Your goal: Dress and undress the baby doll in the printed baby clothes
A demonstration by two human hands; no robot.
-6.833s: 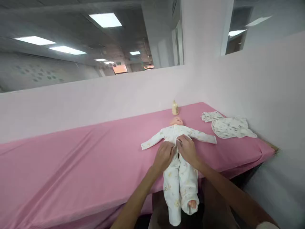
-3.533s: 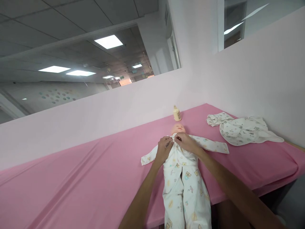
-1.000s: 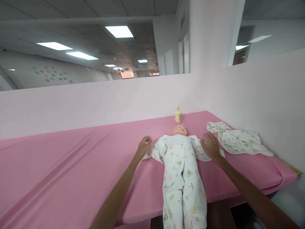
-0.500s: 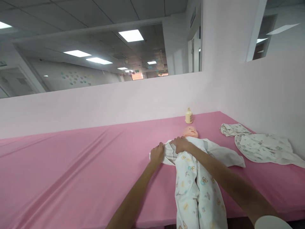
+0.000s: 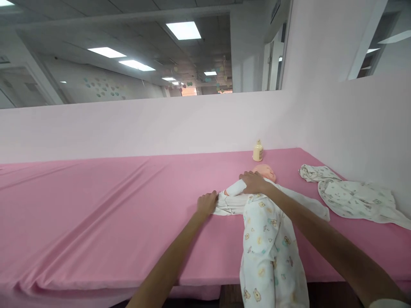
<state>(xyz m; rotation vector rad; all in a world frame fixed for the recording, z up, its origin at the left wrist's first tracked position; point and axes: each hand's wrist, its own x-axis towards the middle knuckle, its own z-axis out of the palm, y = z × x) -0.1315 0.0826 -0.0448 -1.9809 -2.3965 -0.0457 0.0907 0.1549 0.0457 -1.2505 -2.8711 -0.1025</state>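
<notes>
A baby doll lies on its back, its head point(image 5: 266, 172) pointing toward the wall. My left hand point(image 5: 207, 203) is closed on the end of a white sleeve point(image 5: 229, 205) stretched out to the left. My right hand point(image 5: 255, 183) grips the doll's upper arm beside the head, its fingers bent over the white clothing. The doll's arm point(image 5: 236, 188), in white cloth with a bit of skin showing at the end, points toward my left hand. White baby clothing with small bear prints point(image 5: 272, 239) covers the body and hangs over the front edge. White cloth point(image 5: 308, 204) spreads out right of the doll.
A pink sheet point(image 5: 112, 214) covers the table, with folds at left. By the wall stands a cream pump bottle point(image 5: 257, 152) behind the doll's head. Printed baby clothes point(image 5: 356, 199) lie at the right. A wide mirror or window point(image 5: 144, 64) spans the wall.
My right hand has moved from the sleeve opening up to the doll's upper arm near the head. The doll's arm now shows above the sleeve, and the doll's head has turned. The view has shifted slightly.
</notes>
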